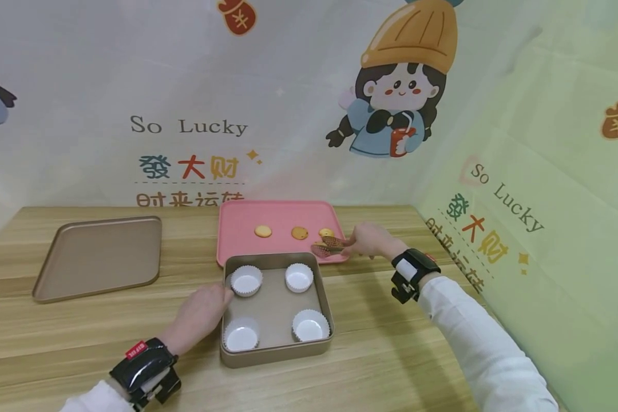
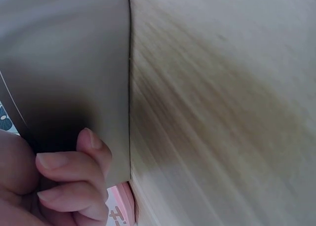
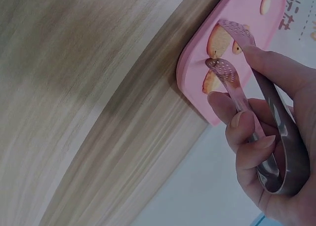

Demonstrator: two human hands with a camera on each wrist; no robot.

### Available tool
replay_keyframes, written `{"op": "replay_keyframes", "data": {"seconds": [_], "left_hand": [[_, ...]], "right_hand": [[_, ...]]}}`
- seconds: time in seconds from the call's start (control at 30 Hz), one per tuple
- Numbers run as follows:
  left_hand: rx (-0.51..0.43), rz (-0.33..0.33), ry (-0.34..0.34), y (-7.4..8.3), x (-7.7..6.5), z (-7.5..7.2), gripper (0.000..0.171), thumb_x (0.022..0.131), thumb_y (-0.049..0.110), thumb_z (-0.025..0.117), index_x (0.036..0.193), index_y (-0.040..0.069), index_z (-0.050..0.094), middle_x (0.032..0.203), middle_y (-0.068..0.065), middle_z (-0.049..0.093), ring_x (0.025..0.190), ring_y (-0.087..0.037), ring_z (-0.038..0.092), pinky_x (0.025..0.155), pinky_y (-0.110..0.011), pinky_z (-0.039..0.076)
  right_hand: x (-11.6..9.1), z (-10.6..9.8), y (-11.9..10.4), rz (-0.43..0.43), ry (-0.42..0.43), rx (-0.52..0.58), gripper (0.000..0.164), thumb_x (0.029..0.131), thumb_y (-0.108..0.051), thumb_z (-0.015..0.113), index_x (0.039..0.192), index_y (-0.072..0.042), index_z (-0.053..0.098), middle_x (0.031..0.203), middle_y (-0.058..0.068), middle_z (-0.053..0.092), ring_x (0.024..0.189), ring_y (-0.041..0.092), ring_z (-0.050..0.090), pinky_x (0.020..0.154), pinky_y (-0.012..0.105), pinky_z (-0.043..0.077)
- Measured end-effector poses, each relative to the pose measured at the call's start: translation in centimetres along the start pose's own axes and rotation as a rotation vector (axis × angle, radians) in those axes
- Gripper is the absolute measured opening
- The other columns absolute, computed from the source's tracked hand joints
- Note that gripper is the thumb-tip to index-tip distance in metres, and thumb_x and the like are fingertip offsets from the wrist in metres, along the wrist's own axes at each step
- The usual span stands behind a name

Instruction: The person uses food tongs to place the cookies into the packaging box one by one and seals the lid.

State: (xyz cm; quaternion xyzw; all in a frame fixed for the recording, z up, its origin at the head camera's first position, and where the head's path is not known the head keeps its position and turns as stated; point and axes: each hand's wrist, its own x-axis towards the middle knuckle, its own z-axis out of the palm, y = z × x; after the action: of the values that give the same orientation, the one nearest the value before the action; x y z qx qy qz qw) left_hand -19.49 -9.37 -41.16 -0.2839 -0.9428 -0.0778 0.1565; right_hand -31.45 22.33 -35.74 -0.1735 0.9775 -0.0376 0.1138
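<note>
My right hand (image 1: pixel 372 240) grips metal tongs (image 3: pixel 276 122) with perforated ends, thumb on one arm and fingers around the other. The tong ends stand apart around a cookie (image 3: pixel 218 42) at the right end of the pink tray (image 1: pixel 242 214). More cookies lie on that tray, a plain one (image 1: pixel 262 231) at left and a browner one (image 1: pixel 299 233) mid-tray. At the left rim of a square bronze baking pan (image 1: pixel 277 356), my left hand (image 1: pixel 201 315) holds on, fingers curled against the outer wall. Several white paper cups (image 1: pixel 246 281) sit in the pan's corners.
A flat bronze baking sheet (image 1: pixel 100 254) lies on the wooden table (image 1: pixel 185 377) at the left. The pink tray stands behind the pan, against a printed cloth backdrop (image 1: pixel 288 103). Another cloth wall (image 1: pixel 561 171) closes the right side.
</note>
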Motion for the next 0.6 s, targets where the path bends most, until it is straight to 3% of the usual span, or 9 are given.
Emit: {"op": "replay_keyframes", "data": {"seconds": [0.17,0.3,0.47,0.6], "left_hand": [[-0.104,-0.13,-0.031,0.01,0.02,0.09,0.021,0.075,0.01,0.037,0.054,0.01,0.035,0.047,0.002,0.029,0.04,-0.012,0.029,0.033,-0.022,0.023],[-0.137,-0.166,-0.042,0.06,-0.02,0.01,0.021,0.076,0.012,0.035,0.055,0.01,0.035,0.046,0.002,0.029,0.039,-0.012,0.029,0.033,-0.022,0.023],[-0.106,-0.118,-0.018,0.04,0.0,-0.03,0.02,0.075,0.01,0.037,0.055,0.011,0.034,0.047,0.002,0.029,0.04,-0.012,0.028,0.033,-0.021,0.023],[-0.061,-0.082,-0.011,-0.03,-0.04,-0.06,0.019,0.073,0.007,0.039,0.054,0.01,0.034,0.048,0.002,0.029,0.04,-0.012,0.029,0.033,-0.022,0.023]], "right_hand": [[0.08,0.28,0.01,-0.006,0.023,-0.007,0.033,0.055,-0.048,0.05,0.069,-0.02,0.057,0.044,-0.005,0.047,0.031,0.012,0.041,0.03,0.023,0.031],[0.04,0.54,0.12,-0.01,0.043,-0.008,0.03,0.057,-0.046,0.05,0.068,-0.02,0.058,0.042,-0.004,0.043,0.03,0.011,0.04,0.03,0.023,0.031],[-0.01,0.59,0.34,-0.02,0.064,-0.024,0.026,0.061,-0.04,0.05,0.075,-0.02,0.058,0.044,-0.001,0.043,0.03,0.011,0.04,0.03,0.024,0.03],[-0.18,0.02,0.36,-0.044,0.112,-0.043,0.027,0.062,-0.043,0.048,0.063,-0.018,0.059,0.039,-0.004,0.04,0.029,0.008,0.034,0.029,0.022,0.025]]}}
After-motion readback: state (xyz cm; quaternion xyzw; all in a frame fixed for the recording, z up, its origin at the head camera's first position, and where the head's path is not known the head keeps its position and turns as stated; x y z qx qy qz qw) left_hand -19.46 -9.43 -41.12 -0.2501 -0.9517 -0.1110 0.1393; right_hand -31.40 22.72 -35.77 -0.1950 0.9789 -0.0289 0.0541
